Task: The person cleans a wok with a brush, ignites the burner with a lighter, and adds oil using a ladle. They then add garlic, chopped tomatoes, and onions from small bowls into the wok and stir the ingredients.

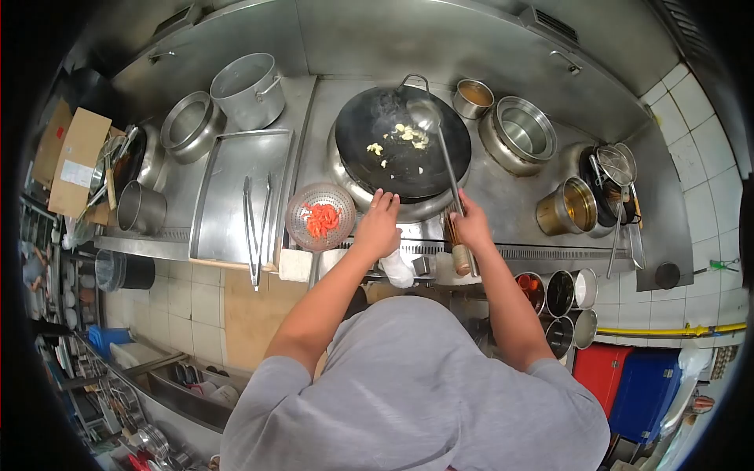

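Note:
My right hand (471, 224) is closed around the handle of a long steel ladle (446, 157). The ladle's bowl rests in the upper right part of a black wok (353, 149). Small pale yellow pieces (407, 135) lie scattered in the wok, and faint steam shows near its far side. At the wok's near rim, my left hand (378, 226) grips a white cloth (397, 269) that hangs below the palm; the rim under the fingers is hidden. Just left of that hand, a perforated strainer (298, 228) holds orange-red pieces (320, 219).
Left of the strainer, tongs (253, 235) lie across a steel tray (206, 196). A tall pot (247, 90) stands behind. To the right are a small pot of brown liquid (474, 96), nested pots (522, 133) and a pot of amber oil (577, 206). Seasoning containers (559, 292) sit near my right forearm.

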Action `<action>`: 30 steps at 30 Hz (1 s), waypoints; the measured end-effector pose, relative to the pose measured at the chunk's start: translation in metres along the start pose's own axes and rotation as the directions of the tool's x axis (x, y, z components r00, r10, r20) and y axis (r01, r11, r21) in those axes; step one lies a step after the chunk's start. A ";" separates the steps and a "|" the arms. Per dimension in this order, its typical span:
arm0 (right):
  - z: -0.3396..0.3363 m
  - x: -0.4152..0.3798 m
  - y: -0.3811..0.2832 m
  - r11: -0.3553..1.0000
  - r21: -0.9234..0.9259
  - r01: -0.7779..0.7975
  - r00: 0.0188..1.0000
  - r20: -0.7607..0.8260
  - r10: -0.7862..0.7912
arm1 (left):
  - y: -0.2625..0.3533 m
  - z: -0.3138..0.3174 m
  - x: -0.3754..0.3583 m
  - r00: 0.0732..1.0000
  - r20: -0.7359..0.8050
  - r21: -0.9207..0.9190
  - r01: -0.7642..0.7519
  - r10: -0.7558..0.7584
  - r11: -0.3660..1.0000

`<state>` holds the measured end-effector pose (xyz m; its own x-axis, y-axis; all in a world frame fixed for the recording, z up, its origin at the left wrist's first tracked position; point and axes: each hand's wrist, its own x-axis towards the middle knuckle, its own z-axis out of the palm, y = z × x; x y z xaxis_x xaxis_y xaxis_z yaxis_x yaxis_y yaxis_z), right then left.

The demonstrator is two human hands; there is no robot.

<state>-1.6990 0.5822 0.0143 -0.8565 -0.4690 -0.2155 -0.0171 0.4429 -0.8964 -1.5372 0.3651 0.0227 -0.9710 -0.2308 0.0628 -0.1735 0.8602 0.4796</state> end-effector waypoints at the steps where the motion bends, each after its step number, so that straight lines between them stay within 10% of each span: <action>1: 0.008 0.014 0.009 0.981 -0.176 0.087 0.989 -0.106 -0.106 | 0.000 0.000 0.001 1.000 0.000 -0.001 -0.004 0.004 1.000; 5: 0.024 0.019 -0.002 0.895 -0.439 0.073 0.991 -0.065 -0.113 | 0.004 -0.002 0.000 1.000 0.008 0.032 -0.003 0.003 0.999; 15: -0.008 -0.095 -0.012 0.972 -0.183 0.150 0.963 0.251 -0.101 | -0.001 -0.003 0.001 0.999 0.015 0.026 -0.033 0.032 0.999; 25: 0.014 -0.009 0.019 0.973 -0.231 0.029 0.979 -0.191 -0.075 | 0.000 0.005 0.006 0.999 0.046 0.114 -0.027 0.022 0.993; 30: 0.023 -0.033 0.024 0.988 -0.088 0.127 0.988 0.105 -0.117 | 0.008 -0.008 0.003 0.996 0.084 0.071 0.004 -0.010 0.997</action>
<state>-1.6597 0.5910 -0.0091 -0.7899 -0.5951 -0.1482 -0.1707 0.4454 -0.8789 -1.5398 0.3676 0.0331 -0.9796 -0.2003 -0.0159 -0.1886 0.8892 0.4169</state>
